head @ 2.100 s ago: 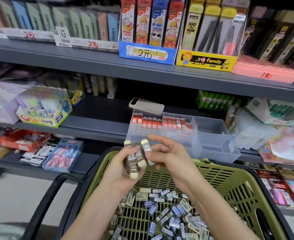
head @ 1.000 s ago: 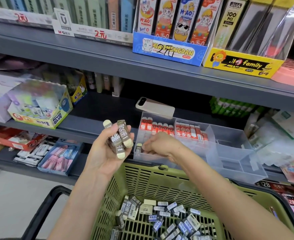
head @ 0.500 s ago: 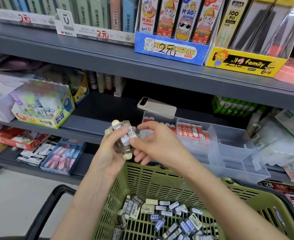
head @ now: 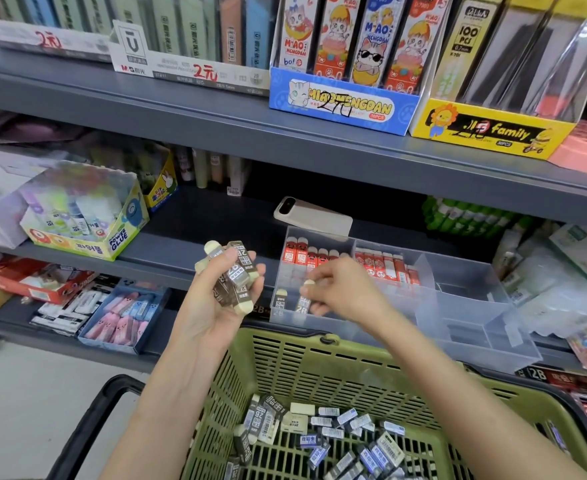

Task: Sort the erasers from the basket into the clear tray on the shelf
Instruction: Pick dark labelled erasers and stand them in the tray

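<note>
A brown-sleeved 2B eraser (head: 303,301) is pinched upright in the right hand (head: 342,289), inside the front-left compartment of the clear tray (head: 465,306). A standing eraser (head: 281,299) is just beside it at 9 o'clock. The left hand (head: 215,313), at 9 o'clock of the tray, grips a bundle of brown erasers (head: 233,276). Red-sleeved erasers (head: 319,255) line the rear compartments. Loose erasers (head: 337,434) lie in the green basket (head: 319,370) at 6 o'clock.

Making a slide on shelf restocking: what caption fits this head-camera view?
Left hand grips a bundle of brown erasers; right hand pinches one eraser inside the clear tray, behind the green basket.
</note>
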Tool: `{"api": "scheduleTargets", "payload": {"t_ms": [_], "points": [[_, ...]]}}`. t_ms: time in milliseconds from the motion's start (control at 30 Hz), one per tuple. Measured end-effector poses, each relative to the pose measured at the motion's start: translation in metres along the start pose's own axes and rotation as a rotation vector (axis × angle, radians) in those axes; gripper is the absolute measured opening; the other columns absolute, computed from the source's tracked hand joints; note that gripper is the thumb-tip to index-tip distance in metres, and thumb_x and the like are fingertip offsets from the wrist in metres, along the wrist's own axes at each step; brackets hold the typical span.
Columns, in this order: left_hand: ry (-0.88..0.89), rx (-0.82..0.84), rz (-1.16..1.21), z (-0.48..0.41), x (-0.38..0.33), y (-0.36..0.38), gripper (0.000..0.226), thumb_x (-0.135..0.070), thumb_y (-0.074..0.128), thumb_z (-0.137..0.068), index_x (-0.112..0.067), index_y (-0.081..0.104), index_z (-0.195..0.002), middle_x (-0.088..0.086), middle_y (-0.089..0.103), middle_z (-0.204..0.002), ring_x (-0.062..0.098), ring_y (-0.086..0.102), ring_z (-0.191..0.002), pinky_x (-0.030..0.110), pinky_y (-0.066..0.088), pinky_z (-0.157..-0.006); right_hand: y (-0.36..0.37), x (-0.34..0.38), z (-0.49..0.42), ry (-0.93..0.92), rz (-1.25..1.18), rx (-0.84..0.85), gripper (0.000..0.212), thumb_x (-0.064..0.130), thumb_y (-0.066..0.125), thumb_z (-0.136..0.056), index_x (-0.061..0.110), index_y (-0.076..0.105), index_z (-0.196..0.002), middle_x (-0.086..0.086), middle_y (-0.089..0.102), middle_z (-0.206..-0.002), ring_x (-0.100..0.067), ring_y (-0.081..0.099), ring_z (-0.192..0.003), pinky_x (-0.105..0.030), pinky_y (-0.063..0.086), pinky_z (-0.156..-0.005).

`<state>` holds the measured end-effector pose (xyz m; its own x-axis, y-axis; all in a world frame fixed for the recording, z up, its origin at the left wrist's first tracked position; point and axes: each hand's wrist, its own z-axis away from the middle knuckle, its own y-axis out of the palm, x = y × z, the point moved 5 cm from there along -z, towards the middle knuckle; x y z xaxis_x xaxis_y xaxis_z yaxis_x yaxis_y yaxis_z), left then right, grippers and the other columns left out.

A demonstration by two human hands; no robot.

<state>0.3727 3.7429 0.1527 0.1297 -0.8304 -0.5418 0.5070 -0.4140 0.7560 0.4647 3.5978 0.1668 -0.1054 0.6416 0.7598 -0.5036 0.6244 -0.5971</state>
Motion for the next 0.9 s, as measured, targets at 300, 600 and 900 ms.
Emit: {"api": "scheduleTargets", "payload": {"t_ms": [300, 600, 900], "points": [[-0.016, 0.029, -0.006, 0.000, 0.003, 0.001, 0.022, -0.016, 0.071, -0.065, -0.010, 0.066, -0.085, 0.010, 0.073, -0.080, 0.022, 0.072, -0.070, 0.024, 0.054, -0.050, 0.022, 0.002, -0.012, 0.058, 0.358, 0.011, 0.018, 0.012, 0.067, -0.083, 0.000, 0.065, -0.096, -0.010, 0.066, -0.099, -0.024, 0.061, -0.096, -0.033, 0.051, -0.082], [-0.023, 0.148, -0.092, 0.000, 0.004, 0.004, 0.029, -0.018, 0.072, -0.065, -0.011, 0.064, -0.092, 0.011, 0.071, -0.082, 0.022, 0.069, -0.067, 0.019, 0.046, -0.041, 0.003, 0.038, 0.011, -0.223, 0.079, -0.121, 0.026, 0.020, 0.048, -0.096, 0.004, 0.066, -0.087, -0.012, 0.066, -0.072, -0.025, 0.061, -0.066, -0.041, 0.055, -0.070], [-0.109, 0.339, -0.151, 0.008, 0.010, 0.016, 0.070, -0.026, 0.096, -0.032, -0.005, 0.069, -0.093, 0.014, 0.069, -0.078, 0.025, 0.068, -0.063, 0.019, 0.044, -0.036, -0.001, 0.065, 0.022, -0.325, -0.114, 0.054, 0.009, 0.018, 0.068, -0.084, 0.016, 0.068, -0.093, 0.001, 0.059, -0.074, -0.005, 0.048, -0.062, -0.020, 0.041, -0.060]]}}
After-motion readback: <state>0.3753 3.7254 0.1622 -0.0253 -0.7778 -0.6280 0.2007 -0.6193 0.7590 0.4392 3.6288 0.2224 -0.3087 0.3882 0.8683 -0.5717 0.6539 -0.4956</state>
